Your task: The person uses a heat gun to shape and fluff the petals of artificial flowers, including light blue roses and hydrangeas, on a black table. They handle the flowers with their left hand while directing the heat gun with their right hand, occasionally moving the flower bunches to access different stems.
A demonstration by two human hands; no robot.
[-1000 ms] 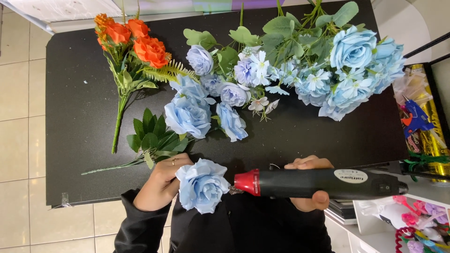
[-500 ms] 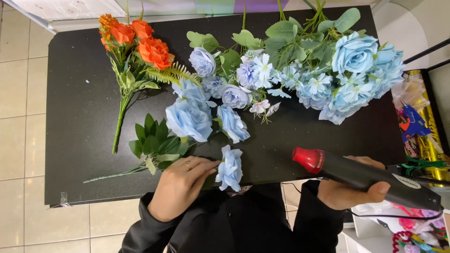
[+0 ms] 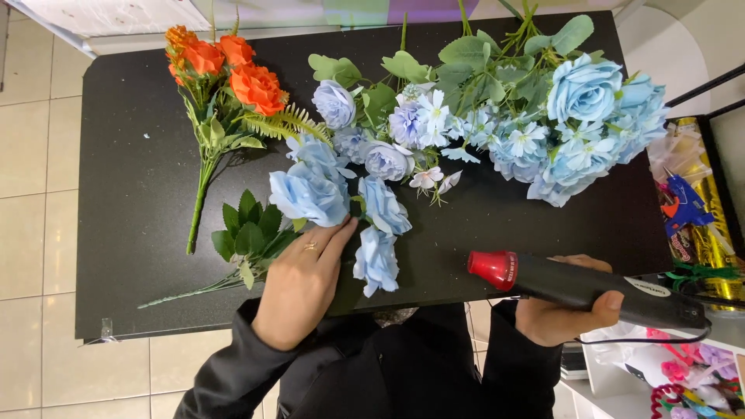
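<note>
Right hand [image 3: 565, 310] palm hidden behind black heat gun [image 3: 590, 289] — cord end cut off at right edge | left hand [image 3: 299, 289] fingertips tucked under blue rose [image 3: 309, 192] — contact unclear

Black table [image 3: 140, 256], matte, rounded corners, fills most of view. Floor [image 3: 35, 233] left and below: pale beige tiles, thin grout lines. White panel [image 3: 116, 14] along top-left edge, behind table. White curved surface [image 3: 660, 39] top right. White shelf [image 3: 613, 368] bottom right, beside table, cluttered, contents too small to tell. Light even, bright, soft shadows only.
</note>
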